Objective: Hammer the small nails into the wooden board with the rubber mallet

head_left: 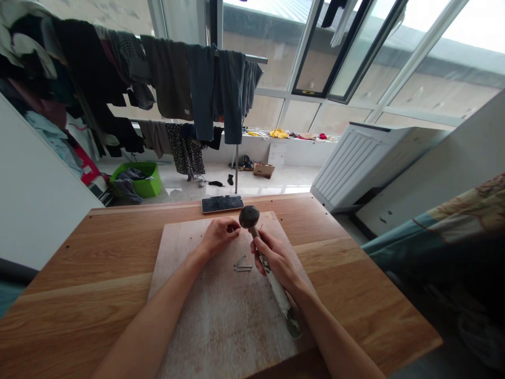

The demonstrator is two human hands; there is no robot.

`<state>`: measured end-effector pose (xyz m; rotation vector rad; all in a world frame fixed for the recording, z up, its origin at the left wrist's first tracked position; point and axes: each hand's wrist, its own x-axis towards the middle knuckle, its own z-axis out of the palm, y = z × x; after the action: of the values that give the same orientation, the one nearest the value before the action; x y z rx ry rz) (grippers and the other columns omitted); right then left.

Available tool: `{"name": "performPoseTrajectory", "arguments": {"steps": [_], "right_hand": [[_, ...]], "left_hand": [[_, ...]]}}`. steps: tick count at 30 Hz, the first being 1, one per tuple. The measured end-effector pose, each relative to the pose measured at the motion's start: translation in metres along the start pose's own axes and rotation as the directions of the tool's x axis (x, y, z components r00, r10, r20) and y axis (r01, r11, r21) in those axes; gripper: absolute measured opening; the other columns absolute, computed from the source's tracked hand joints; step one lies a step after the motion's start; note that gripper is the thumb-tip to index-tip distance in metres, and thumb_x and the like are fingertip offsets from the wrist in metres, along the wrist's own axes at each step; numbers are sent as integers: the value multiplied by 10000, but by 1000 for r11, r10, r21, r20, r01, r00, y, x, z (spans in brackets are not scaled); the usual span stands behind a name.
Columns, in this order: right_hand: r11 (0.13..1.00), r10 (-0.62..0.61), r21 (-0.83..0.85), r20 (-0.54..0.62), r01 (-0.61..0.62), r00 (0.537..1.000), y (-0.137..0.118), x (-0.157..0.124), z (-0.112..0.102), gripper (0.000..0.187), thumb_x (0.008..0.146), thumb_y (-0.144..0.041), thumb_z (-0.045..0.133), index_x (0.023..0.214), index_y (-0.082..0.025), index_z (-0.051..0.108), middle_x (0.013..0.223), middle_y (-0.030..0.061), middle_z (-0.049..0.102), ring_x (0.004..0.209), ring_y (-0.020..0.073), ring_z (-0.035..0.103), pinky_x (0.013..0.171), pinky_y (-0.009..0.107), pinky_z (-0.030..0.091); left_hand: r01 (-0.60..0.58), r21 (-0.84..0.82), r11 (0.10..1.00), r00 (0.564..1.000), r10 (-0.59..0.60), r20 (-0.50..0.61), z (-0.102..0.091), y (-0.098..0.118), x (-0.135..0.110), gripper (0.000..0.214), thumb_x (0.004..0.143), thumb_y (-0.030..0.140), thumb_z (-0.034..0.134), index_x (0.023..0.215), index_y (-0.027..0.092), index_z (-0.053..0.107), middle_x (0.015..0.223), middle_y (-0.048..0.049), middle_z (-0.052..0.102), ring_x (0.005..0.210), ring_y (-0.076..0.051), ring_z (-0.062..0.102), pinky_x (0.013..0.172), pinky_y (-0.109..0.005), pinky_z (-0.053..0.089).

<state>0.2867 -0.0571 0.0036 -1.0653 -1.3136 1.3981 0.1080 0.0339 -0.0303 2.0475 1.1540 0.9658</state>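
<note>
At a counter (98, 252), a person's right hand (275, 256) grips a hammer (277, 287) just below its head, seemingly for control, above a board (221, 321) where nails (243, 268) lie within reach, the left hand (219, 235) curled, contents unclear, at their eleven o'clock.

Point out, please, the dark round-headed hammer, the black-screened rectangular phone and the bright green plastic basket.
Dark round-headed hammer (278, 295): head view, on its pale handle.
Black-screened rectangular phone (223, 203): head view, middle of screen.
Bright green plastic basket (151, 188): head view, outer wall.
</note>
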Motion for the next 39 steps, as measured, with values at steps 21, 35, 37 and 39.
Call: {"name": "performPoseTrajectory", "arguments": {"steps": [21, 35, 37, 39], "right_hand": [[1000, -21, 3, -12, 21, 1000, -2, -2, 0, 319, 917, -512, 570, 948, -196, 551, 767, -38, 542, 378, 45, 463, 329, 188, 334], [998, -23, -50, 14, 23, 1000, 5, 1, -3, 332, 929, -524, 555, 939, -192, 548, 760, -49, 534, 364, 42, 476, 319, 186, 342], [997, -14, -75, 19, 16, 1000, 5, 1, -2, 333, 932, -524, 550, 927, -191, 555, 750, -50, 529, 372, 45, 482, 326, 188, 349], [996, -8, -84, 16, 9, 1000, 4, 1, -2, 336, 926, -526, 557, 919, -190, 561, 749, -48, 533, 375, 47, 481, 326, 190, 348]], "left_hand": [[-1, -41, 999, 1000, 1, -10, 2, -4, 1, 108, 788, 170, 637, 789, 150, 743, 684, -9, 690, 614, -122, 581, 617, -231, 442], [-16, -18, 1000, 1000, 16, 5, 0, -1, 0, 119, 774, 138, 613, 766, 143, 732, 620, 19, 608, 579, -103, 503, 584, -225, 368], [-18, -7, 1000, 1000, 18, 7, 1, -2, 1, 115, 759, 119, 601, 722, 144, 707, 613, 23, 592, 581, -104, 502, 579, -227, 358], [-27, 4, 1000, 1000, 27, 13, 2, -4, 1, 120, 757, 108, 583, 709, 148, 686, 617, 25, 583, 584, -106, 504, 582, -230, 358]]}}
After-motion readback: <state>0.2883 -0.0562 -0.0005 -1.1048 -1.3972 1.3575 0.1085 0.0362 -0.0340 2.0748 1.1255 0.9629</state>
